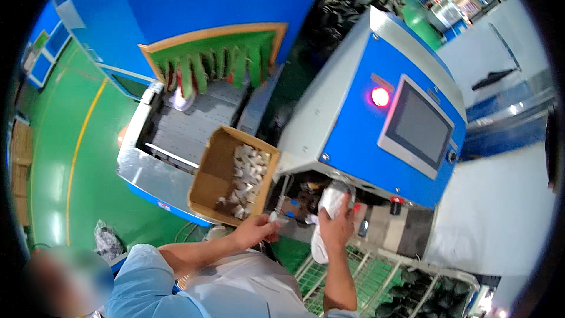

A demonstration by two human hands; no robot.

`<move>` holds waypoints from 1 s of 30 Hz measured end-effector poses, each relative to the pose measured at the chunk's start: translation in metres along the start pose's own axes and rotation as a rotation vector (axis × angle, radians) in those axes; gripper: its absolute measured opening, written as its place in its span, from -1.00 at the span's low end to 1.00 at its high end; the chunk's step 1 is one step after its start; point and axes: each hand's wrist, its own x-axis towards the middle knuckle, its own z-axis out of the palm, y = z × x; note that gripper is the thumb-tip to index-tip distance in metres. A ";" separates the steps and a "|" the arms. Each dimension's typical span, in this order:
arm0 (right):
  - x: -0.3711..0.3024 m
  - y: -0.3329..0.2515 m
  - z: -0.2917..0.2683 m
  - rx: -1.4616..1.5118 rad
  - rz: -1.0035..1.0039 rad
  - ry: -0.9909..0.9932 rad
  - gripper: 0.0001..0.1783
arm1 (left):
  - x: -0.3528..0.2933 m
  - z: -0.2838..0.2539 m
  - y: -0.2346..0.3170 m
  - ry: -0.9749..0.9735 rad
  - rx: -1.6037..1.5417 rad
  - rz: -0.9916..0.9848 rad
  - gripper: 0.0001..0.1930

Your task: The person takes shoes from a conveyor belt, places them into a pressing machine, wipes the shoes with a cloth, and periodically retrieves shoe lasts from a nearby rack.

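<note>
Two grips: my left hand (pixel 257 231) pinches a small white piece (pixel 281 221), my right hand (pixel 337 227) curls round a white shoe (pixel 319 248). I'd best hold the shoe steady.

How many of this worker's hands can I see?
2: left hand pinching a white piece beside the cardboard box; right hand gripping a white shoe-like item by the blue machine.

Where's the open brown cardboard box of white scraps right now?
In the head view, the box sits left of centre, between the grey slatted conveyor and the blue-fronted machine with a screen, just beyond the left hand.
</note>
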 end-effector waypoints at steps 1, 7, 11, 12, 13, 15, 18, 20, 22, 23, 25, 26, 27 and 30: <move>-0.001 0.000 0.000 -0.005 0.031 -0.002 -0.04 | -0.005 -0.013 0.004 0.090 -0.019 0.020 -0.61; -0.015 -0.006 0.016 0.146 -0.179 0.353 -0.02 | 0.002 -0.075 -0.029 0.229 0.271 -0.143 -0.59; -0.024 -0.002 0.018 0.068 -0.195 0.535 -0.06 | 0.008 -0.027 -0.001 -0.075 0.215 -0.070 -0.61; -0.034 -0.001 0.016 0.029 -0.133 0.540 -0.06 | 0.009 -0.015 0.005 -0.115 0.176 -0.119 -0.59; -0.050 0.002 0.013 0.033 -0.148 0.495 -0.05 | 0.010 -0.004 0.011 -0.164 0.142 -0.168 -0.58; -0.095 0.009 0.010 0.021 -0.207 0.454 -0.06 | 0.026 0.010 0.007 -0.425 0.078 -0.263 -0.48; -0.168 0.011 -0.021 0.146 -0.252 0.164 -0.09 | 0.027 0.016 -0.005 -0.784 -0.193 -0.620 -0.08; -0.187 0.008 -0.046 0.251 -0.314 -0.090 -0.11 | 0.008 0.037 0.002 -0.625 -0.318 -0.694 0.00; -0.186 -0.001 -0.078 0.259 -0.221 -0.437 -0.06 | 0.007 0.030 -0.017 -0.665 0.030 -0.607 -0.13; -0.182 0.009 -0.068 0.470 -0.045 -0.501 -0.04 | 0.002 0.035 -0.016 -0.620 -0.027 -0.675 -0.21; -0.158 0.019 -0.048 0.944 0.552 -0.331 0.03 | 0.004 0.026 -0.028 -0.613 -0.058 -0.690 -0.39; -0.143 0.024 -0.034 0.889 0.445 -0.335 0.09 | 0.009 0.014 -0.044 -0.682 -0.039 -0.651 -0.47; -0.132 0.021 -0.014 1.090 0.505 -0.318 0.10 | 0.002 0.020 -0.050 -0.630 0.013 -0.665 -0.50; -0.117 -0.001 0.076 1.344 0.469 0.125 0.04 | -0.007 0.026 -0.062 -0.460 0.118 -0.653 -0.51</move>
